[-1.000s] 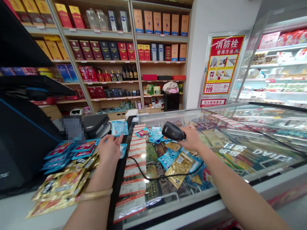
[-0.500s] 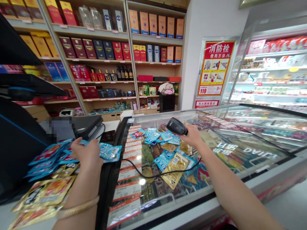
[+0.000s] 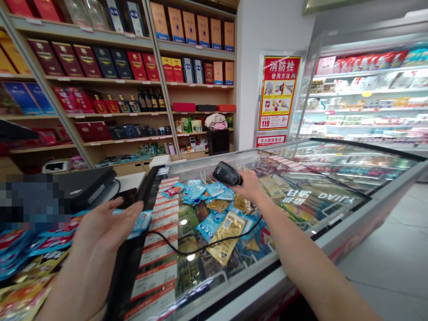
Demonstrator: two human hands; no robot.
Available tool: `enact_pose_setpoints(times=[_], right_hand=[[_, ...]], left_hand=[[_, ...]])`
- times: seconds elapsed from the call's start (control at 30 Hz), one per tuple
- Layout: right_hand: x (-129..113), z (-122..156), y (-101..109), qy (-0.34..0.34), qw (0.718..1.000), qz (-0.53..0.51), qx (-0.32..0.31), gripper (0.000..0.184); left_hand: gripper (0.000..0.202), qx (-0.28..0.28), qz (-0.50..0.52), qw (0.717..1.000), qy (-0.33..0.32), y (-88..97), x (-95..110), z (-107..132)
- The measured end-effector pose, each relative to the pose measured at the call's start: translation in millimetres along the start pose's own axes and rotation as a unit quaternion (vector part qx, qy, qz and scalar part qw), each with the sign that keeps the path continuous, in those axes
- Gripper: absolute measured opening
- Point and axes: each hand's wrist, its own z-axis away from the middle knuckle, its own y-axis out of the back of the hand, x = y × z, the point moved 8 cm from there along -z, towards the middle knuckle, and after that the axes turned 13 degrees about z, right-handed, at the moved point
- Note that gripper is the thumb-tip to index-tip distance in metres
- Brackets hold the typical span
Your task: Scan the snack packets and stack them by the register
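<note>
My right hand (image 3: pixel 248 185) is wrapped around a black barcode scanner (image 3: pixel 226 174), its head pointing left above the glass lid of a chest freezer (image 3: pixel 200 294). Under it lie scattered blue snack packets (image 3: pixel 207 227) and gold snack packets (image 3: pixel 228 236). The scanner's black cable (image 3: pixel 200 250) loops over the glass. At the left, my left hand (image 3: pixel 105 225) is turned palm up, fingers stretched and apart. Just beyond its fingers a blue packet (image 3: pixel 143 222) lies at the freezer's edge. A pile of blue and gold packets (image 3: pixel 23 276) sits left of that hand.
A dark counter device (image 3: pixel 92 187) stands behind my left hand. Shelves of boxed bottles (image 3: pixel 120 80) line the back wall, beside a red poster (image 3: pixel 280 93). A lit refrigerated display (image 3: pixel 364 93) stands at the right. Price labels (image 3: pixel 157 249) run along the freezer's left side.
My left hand has lifted from the packets, turned palm up and opened. The view has swung to the right. My right hand still holds the barcode scanner over the scattered packets.
</note>
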Motion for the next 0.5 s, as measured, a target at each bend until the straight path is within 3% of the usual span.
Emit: enact_pose_setpoints(times=[0.1, 0.17, 0.23, 0.3, 0.4, 0.43, 0.5], right_hand=[[-3, 0, 2, 0.001, 1.000, -0.004, 0.003, 0.020], [-6, 0, 2, 0.005, 1.000, -0.006, 0.000, 0.018], [-9, 1, 3, 0.009, 1.000, -0.010, -0.006, 0.018], [-11, 1, 3, 0.012, 1.000, -0.015, -0.014, 0.019], [-14, 1, 2, 0.014, 0.999, -0.020, -0.027, 0.022], [-14, 0, 2, 0.014, 0.999, -0.020, -0.030, 0.023], [-15, 0, 3, 0.015, 0.999, -0.025, -0.031, 0.024]], left_hand=[[0.044, -0.080, -0.114, 0.990, 0.001, -22.9, -39, 23], [0.043, -0.165, -0.256, 0.953, -0.003, -35.8, -76, 35], [0.047, -0.285, -0.404, 0.868, -0.040, -48.3, -113, 47], [0.043, -0.395, -0.504, 0.755, -0.139, -58.2, -139, 61], [0.038, -0.496, -0.576, 0.592, -0.269, -62.0, -162, 82], [0.039, -0.514, -0.589, 0.553, -0.288, -60.9, -168, 85], [0.044, -0.530, -0.608, 0.507, -0.302, -58.3, -175, 88]])
